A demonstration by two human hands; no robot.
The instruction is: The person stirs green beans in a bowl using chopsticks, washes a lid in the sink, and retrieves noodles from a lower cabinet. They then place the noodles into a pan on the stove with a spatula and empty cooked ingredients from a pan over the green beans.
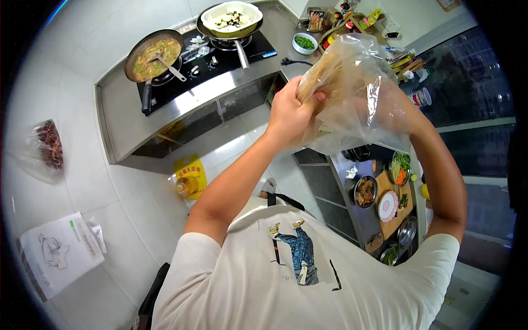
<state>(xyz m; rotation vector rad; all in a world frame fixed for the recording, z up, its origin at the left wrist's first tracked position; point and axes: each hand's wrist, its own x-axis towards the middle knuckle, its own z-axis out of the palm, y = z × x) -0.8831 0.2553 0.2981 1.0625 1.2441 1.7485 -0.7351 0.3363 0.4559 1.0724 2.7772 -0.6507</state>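
Observation:
My left hand (291, 113) is closed around a bundle of thin, pale brown dry noodles (325, 71), gripping them through or at the edge of a clear plastic bag (357, 121). The bag is held up in front of my chest, wrinkled and shiny. My right hand (385, 104) is behind or inside the bag on the right; the plastic blurs its fingers, so their pose cannot be made out.
On the black stove (206, 69) stand a pan of stew (159, 55) and a pan with a colander (231, 19) on it. A bowl of chopped greens (304, 43) is behind the bag. Lower right, a counter holds a pink-rimmed plate (388, 206) and a meat bowl (366, 192).

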